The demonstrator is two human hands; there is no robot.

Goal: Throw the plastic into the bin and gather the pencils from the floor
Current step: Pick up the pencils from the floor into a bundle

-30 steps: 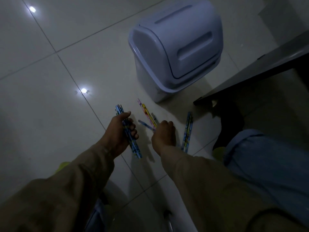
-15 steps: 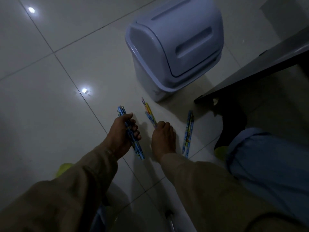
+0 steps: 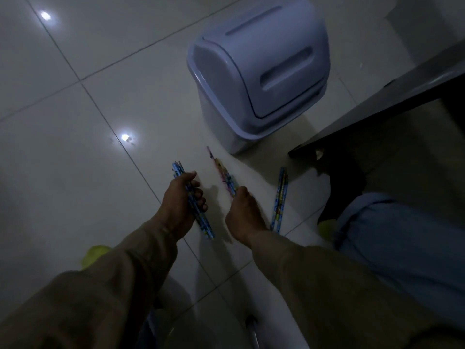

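Currently my left hand (image 3: 180, 197) is gripping a blue pencil bundle (image 3: 195, 205); right hand (image 3: 242, 212) is pinching the yellow-pink pencils (image 3: 224, 176). Last pair (image 3: 279, 200) is lying on floor just right of rt hand, long axis pointing fwd toward bin (image 3: 259, 71).

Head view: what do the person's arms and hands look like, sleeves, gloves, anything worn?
Both arms wear long, loose khaki-brown fabric sleeves reaching the wrists. The left sleeve and right sleeve look plain, with no markings visible in the dim light. The left hand and right hand are bare: no gloves. No rings or watch can be made out.
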